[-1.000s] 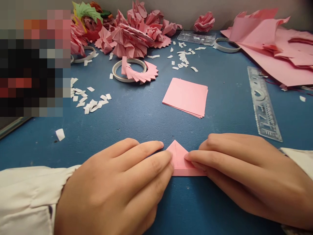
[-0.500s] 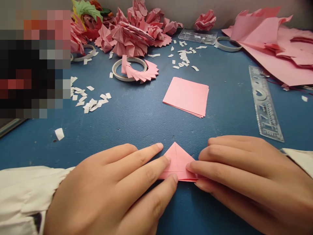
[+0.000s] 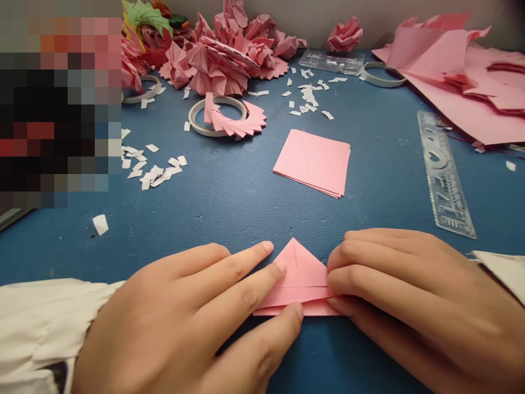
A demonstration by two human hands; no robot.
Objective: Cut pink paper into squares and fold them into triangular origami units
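Note:
A small piece of folded pink paper (image 3: 301, 273) lies on the blue table, its pointed tip facing away from me. A crease runs down from the tip, and a flap along the near edge stands slightly apart from the layer beneath. My left hand (image 3: 192, 312) presses on the paper's left part with fingers stretched and spread, the thumb at the near edge. At the right corner, my right hand (image 3: 410, 295) pinches the paper between thumb and fingers; that corner is hidden. Beyond the hands lies a stack of square pink sheets (image 3: 314, 161).
A clear plastic ruler (image 3: 445, 175) lies at right, near large pink sheets (image 3: 443, 104). Behind are a tape roll (image 3: 197, 123) with a folded pink ring (image 3: 246, 123) leaning on it, pink paper flowers (image 3: 221, 60), white scraps (image 3: 156, 174) and a clear plastic case (image 3: 332, 60).
The near flap of the folded paper has lifted, showing more of the layer beneath. My right fingers have shifted slightly and closed at the right corner; my left hand stays nearly in place.

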